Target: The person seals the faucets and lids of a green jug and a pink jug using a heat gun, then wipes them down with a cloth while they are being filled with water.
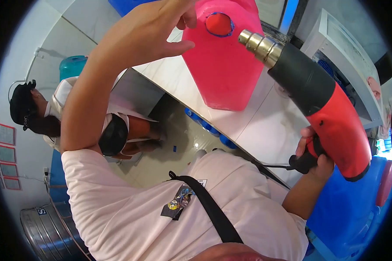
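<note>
A pink plastic jug (pixel 222 69) rests on the white tiled counter (pixel 265 130). Around its red round cap (pixel 218 24) runs a dark blue ragged ring. My left hand (pixel 170 30) is raised beside the jug's left side with thumb and fingers apart, holding nothing; its upper part is cut off by the frame's edge. On the right, my right hand (pixel 313 152) grips the handle of a red and black heat gun (pixel 322 95). The gun's metal nozzle points toward the cap, a short gap away from it. A black cord comes from the handle.
Another person (pixel 35 104) in a dark cap is bent over at the left. Blue caps (pixel 204 125) line the floor beside the counter. A large blue container (pixel 348 204) stands at the right, below a white shelf (pixel 348 56). A metal tank (pixel 48 235) is at the lower left.
</note>
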Demonstrator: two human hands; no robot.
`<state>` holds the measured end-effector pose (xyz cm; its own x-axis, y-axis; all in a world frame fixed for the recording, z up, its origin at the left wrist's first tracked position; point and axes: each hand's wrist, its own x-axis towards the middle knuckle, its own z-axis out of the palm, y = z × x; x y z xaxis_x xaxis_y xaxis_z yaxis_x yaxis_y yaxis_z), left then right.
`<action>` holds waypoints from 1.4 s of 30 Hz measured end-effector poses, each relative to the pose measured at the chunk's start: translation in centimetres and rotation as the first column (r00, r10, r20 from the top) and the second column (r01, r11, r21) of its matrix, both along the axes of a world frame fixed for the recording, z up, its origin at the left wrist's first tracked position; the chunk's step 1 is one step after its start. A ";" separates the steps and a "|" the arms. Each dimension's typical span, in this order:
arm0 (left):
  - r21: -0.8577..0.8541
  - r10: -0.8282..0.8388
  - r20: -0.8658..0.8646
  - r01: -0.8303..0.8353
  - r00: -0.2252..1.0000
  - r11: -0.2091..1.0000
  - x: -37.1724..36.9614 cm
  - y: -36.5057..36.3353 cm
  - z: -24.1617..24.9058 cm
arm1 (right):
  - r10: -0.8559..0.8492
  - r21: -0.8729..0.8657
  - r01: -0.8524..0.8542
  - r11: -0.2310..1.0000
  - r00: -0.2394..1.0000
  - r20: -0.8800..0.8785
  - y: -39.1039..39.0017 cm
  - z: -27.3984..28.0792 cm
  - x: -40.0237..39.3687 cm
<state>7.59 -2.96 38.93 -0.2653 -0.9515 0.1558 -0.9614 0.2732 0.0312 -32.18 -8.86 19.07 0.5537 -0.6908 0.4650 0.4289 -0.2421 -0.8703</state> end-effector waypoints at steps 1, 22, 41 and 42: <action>-0.002 -0.002 0.001 0.002 1.000 1.000 0.4 0.1 -0.3 | -0.019 0.006 0.019 1.000 1.000 0.001 0.0 0.0 0.1; 0.258 0.234 0.151 -0.267 0.960 0.929 -4.4 -0.6 3.0 | -0.121 0.032 0.117 0.993 0.978 0.170 -1.4 2.2 -1.3; -0.426 -0.177 0.147 0.223 0.973 0.876 -0.1 -2.6 -3.7 | -0.828 -0.406 0.743 0.532 0.356 -0.434 -18.8 16.5 -0.7; -0.374 -0.173 0.150 0.218 0.973 0.902 0.2 -2.6 -3.7 | -0.839 -0.569 0.666 0.483 0.164 -0.519 -19.5 17.3 -0.6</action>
<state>7.77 -5.58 35.21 -0.4767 -0.7500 0.4585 -0.8785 0.4255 -0.2174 -32.77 -28.32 36.34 -0.0308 -0.9152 0.4019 -0.7244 -0.2566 -0.6398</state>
